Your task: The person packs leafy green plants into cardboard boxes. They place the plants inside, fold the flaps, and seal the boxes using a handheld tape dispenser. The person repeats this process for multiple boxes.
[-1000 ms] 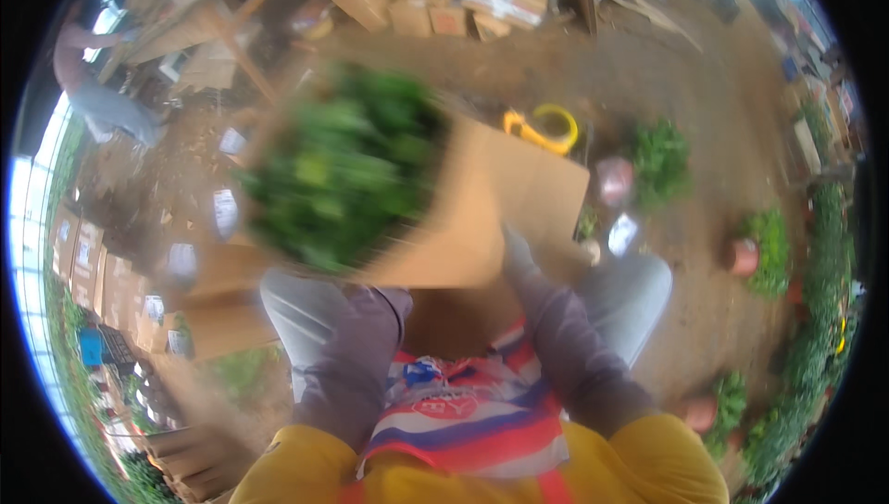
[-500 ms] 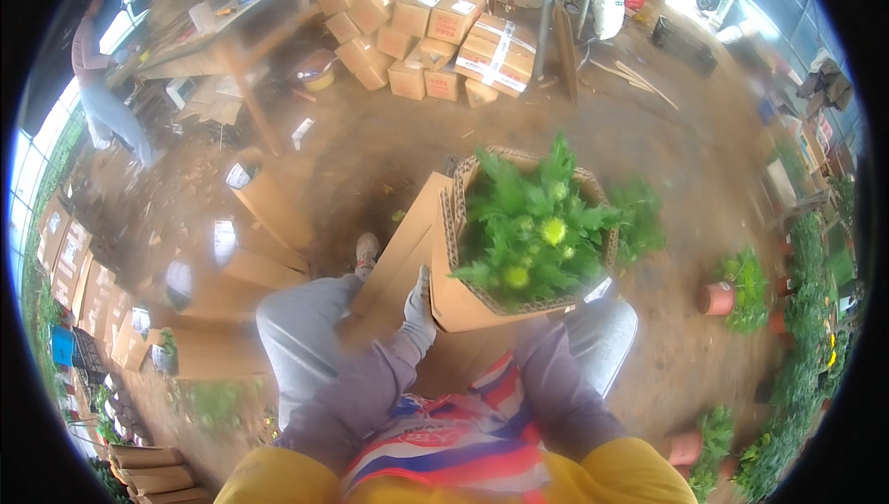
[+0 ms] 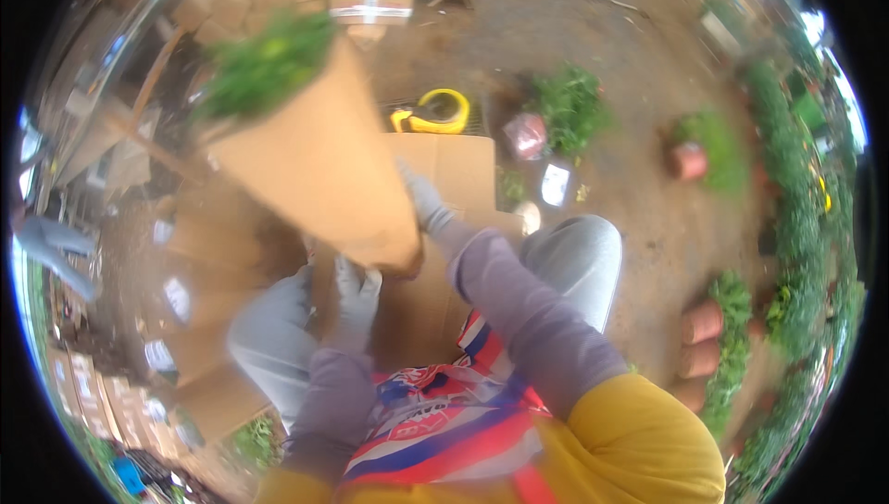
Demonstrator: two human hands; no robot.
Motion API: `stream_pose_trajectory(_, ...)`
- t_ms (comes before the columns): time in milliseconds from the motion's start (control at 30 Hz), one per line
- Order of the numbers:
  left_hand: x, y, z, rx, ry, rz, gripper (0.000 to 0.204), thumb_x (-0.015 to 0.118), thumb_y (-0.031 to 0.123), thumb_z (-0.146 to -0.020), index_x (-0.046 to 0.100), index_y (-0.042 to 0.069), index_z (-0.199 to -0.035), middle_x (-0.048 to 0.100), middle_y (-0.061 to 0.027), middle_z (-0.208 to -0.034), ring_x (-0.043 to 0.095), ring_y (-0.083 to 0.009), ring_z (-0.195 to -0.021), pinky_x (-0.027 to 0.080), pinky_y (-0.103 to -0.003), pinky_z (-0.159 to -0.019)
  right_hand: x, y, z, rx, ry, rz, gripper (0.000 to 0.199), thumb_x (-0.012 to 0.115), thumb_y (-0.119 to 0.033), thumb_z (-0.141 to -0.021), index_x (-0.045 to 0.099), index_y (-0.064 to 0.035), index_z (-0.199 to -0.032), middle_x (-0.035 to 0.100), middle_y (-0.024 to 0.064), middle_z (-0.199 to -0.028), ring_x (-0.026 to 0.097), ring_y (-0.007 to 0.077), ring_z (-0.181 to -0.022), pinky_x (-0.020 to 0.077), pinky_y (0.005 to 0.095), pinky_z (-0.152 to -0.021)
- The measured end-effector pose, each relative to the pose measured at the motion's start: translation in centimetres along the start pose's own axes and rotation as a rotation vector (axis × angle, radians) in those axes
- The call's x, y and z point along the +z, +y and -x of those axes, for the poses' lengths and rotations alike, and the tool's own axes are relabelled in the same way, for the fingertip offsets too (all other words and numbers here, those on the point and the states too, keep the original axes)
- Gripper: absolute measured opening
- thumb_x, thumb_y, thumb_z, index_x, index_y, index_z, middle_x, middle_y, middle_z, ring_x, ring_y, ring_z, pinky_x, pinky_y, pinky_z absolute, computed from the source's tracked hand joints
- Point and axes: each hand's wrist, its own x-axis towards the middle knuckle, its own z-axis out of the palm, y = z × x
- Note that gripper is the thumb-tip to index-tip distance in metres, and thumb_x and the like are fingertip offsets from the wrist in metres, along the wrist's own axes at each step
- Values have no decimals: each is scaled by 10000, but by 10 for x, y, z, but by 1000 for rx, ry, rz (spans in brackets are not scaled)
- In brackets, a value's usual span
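From where I stand, a leafy plant [image 3: 269, 64] is already inside the tall cardboard carton [image 3: 319, 157], its greenery filling the far end, which looks unclosed. On the right, potted plants [image 3: 701, 321] sit unboxed, and the yellow tape dispenser [image 3: 431, 124] lies beyond the flat cardboard [image 3: 454, 170], in neither hand. The carton leans far-left between the gloves: the right hand [image 3: 426, 203] is against its right side, the left hand [image 3: 356, 293] at its near end. Whether the fingers pinch or merely brace it, I can't tell.
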Motion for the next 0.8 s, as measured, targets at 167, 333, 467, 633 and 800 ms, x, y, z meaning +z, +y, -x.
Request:
stream_pose_trajectory(167, -46, 9, -46, -333, 266, -882, 564, 455, 386, -1039, 420, 13, -1461, 487, -139, -1434, 474, -279, -1314, 347, -387, -1134, -9, 7, 46, 166, 96, 586, 442, 559, -423, -978, 704, -38, -1139, 704, 196, -1100, 666, 324, -1035, 505, 408, -923)
stream_pose_trajectory(333, -71, -14, -67, -375, 409, -1172, 571, 482, 396, -1025, 440, 17, -1450, 508, -141, -1413, 486, -282, -1305, 353, -388, -1131, -102, 15, 36, -286, 658, 620, 292, 607, -300, -937, 722, -32, -930, 693, 141, -785, 629, 256, -721, 503, 366, -712)
stream_pose_trajectory(467, -83, -10, -49, -436, 487, -1250, 576, 503, 403, -1014, 455, 21, -1442, 524, -142, -1396, 496, -284, -1297, 358, -389, -1128, -257, 32, 9, -2, 1125, 367, 302, 661, -321, -876, 680, -32, -963, 656, 135, -840, 600, 261, -751, 498, 370, -716)
stream_pose_trajectory(633, -89, -3, -22, -465, 594, -1247, 583, 530, 413, -1000, 475, 25, -1431, 545, -143, -1375, 509, -288, -1288, 364, -391, -1126, -356, 89, 9, 554, 1359, 606, 500, 755, -408, -779, 632, -38, -1092, 640, 153, -1019, 617, 296, -912, 512, 388, -815)
stream_pose_trajectory(800, -87, -14, -16, -513, 669, -1251, 589, 557, 422, -986, 494, 29, -1421, 566, -145, -1354, 521, -291, -1279, 370, -392, -1123, -391, 107, -22, 807, 1421, 689, 750, 848, -495, -682, 583, -44, -1220, 625, 171, -1198, 635, 330, -1073, 527, 407, -914)
